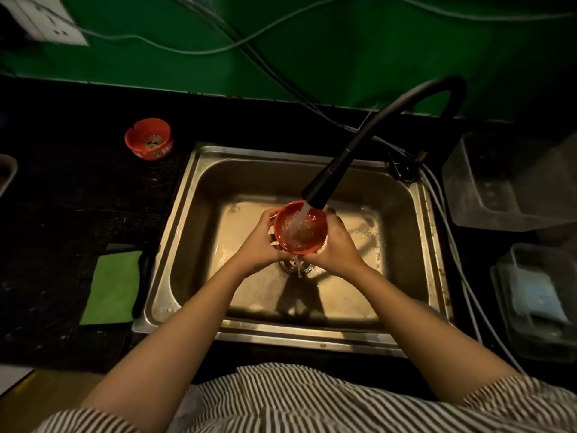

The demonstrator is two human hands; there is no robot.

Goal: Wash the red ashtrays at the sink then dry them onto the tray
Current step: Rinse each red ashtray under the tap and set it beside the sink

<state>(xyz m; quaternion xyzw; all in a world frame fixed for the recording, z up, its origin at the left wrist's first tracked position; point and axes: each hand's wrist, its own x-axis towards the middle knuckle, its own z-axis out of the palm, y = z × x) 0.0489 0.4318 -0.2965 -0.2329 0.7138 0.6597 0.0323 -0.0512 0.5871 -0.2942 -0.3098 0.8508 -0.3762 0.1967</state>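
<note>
As tap water streams from the black faucet (331, 182), the left hand (260, 242) and right hand (335, 245) cup a red ashtray (299, 228) over the sink (199, 195), fingers curled round its wall. Brimming and wet, it looks rigid, slippery, likely breakable; gripping the sides suits. A second ashtray (149, 139), holding residue, waits on the worktop (62, 198).

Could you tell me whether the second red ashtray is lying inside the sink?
No, the second ashtray stands on the dark counter beyond the sink's left rim.

Red ashtray (149, 139) on the counter: white lettering on its side, partly legible, reading "SING…", remainder unreadable.
</note>
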